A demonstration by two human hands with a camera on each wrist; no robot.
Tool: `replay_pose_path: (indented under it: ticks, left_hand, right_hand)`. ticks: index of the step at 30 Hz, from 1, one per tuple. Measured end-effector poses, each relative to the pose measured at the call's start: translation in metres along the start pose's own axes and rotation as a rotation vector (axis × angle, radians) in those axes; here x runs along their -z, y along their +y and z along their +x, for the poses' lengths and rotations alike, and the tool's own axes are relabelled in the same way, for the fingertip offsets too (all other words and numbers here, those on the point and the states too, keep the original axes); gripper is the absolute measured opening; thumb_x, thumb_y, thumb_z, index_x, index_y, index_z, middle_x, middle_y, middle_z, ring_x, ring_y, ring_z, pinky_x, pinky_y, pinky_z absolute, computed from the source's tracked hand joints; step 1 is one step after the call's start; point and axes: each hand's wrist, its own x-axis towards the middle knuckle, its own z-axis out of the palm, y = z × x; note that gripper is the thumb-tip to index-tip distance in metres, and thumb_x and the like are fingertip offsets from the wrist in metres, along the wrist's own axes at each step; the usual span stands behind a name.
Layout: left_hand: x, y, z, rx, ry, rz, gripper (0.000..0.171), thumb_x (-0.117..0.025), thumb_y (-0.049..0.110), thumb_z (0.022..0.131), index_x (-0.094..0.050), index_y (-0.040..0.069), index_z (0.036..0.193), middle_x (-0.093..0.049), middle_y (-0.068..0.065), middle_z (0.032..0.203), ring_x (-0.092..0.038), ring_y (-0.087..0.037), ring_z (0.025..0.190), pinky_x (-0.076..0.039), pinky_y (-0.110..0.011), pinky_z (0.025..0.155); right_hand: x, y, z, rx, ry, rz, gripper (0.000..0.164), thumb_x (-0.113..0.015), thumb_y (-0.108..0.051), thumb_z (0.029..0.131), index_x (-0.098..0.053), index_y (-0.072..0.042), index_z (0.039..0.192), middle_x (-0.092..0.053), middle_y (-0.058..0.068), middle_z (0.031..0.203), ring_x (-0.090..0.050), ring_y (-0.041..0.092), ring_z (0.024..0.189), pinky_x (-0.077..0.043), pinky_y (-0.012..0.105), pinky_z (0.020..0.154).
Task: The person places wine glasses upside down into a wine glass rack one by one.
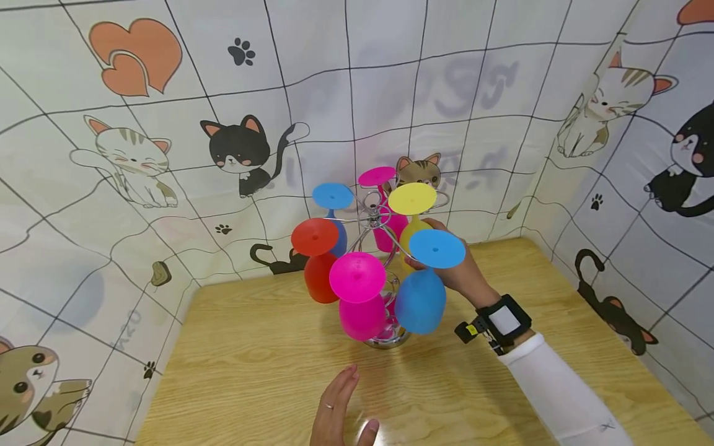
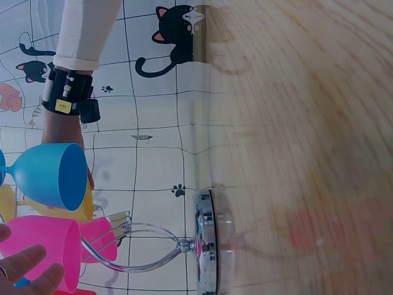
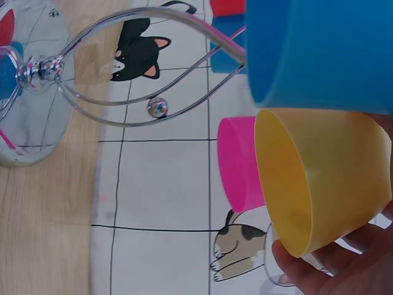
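A chrome rack holds several plastic goblets upside down in a ring. At its back right my right hand grips the yellow goblet by its bowl, foot up and level with the others. In the right wrist view fingers curl round the yellow bowl, mouth facing down. A blue goblet hangs in front of that hand. My left hand is held in front of the rack, fingers loosely extended, holding nothing. The front pink goblet is nearest to it.
A red goblet and a smaller-looking blue one hang on the left, another pink one at the back. The rack's round base stands on a wooden table. A cat-print curtain encloses the back and sides.
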Motion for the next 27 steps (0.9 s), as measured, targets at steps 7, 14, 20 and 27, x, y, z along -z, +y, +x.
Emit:
replay_pose_path:
  ticks: [7,14,20,27]
  left_hand:
    - [0.0,0.0,-0.001,0.004,-0.002,-0.002,0.061,-0.067,0.032,0.089,-0.054,-0.011,0.13,-0.057,-0.026,0.132,-0.052,-0.031,0.128,-0.031,-0.02,0.116]
    - [0.0,0.002,-0.002,0.035,-0.017,-0.003,0.062,-0.068,0.031,0.088,-0.052,-0.009,0.133,-0.057,-0.024,0.134,-0.052,-0.03,0.129,-0.031,-0.019,0.116]
    - [0.001,0.002,-0.002,0.033,-0.015,-0.006,0.062,-0.069,0.029,0.086,-0.052,-0.009,0.133,-0.057,-0.025,0.134,-0.052,-0.03,0.129,-0.031,-0.019,0.116]
    - [0.0,-0.001,-0.001,0.008,-0.003,-0.01,0.061,-0.066,0.031,0.088,-0.053,-0.01,0.131,-0.058,-0.027,0.131,-0.053,-0.03,0.128,-0.031,-0.02,0.116]
  right_hand:
    - [0.005,0.001,-0.006,0.124,0.039,0.031,0.079,-0.08,-0.007,0.078,-0.041,-0.01,0.146,-0.061,0.022,0.13,-0.06,0.042,0.12,-0.05,0.062,0.095]
    - [0.011,0.001,-0.011,0.042,0.079,-0.029,0.077,-0.077,-0.013,0.081,-0.037,-0.008,0.147,-0.06,0.024,0.128,-0.06,0.044,0.115,-0.051,0.063,0.091]
    - [0.014,0.005,-0.012,-0.032,0.111,-0.026,0.078,-0.074,-0.016,0.085,-0.031,-0.005,0.15,-0.055,0.027,0.13,-0.058,0.044,0.112,-0.05,0.064,0.091]
    - [0.013,0.014,-0.009,-0.016,0.141,-0.035,0.071,-0.068,-0.012,0.089,-0.032,-0.002,0.149,-0.055,0.03,0.127,-0.058,0.045,0.108,-0.049,0.062,0.09]
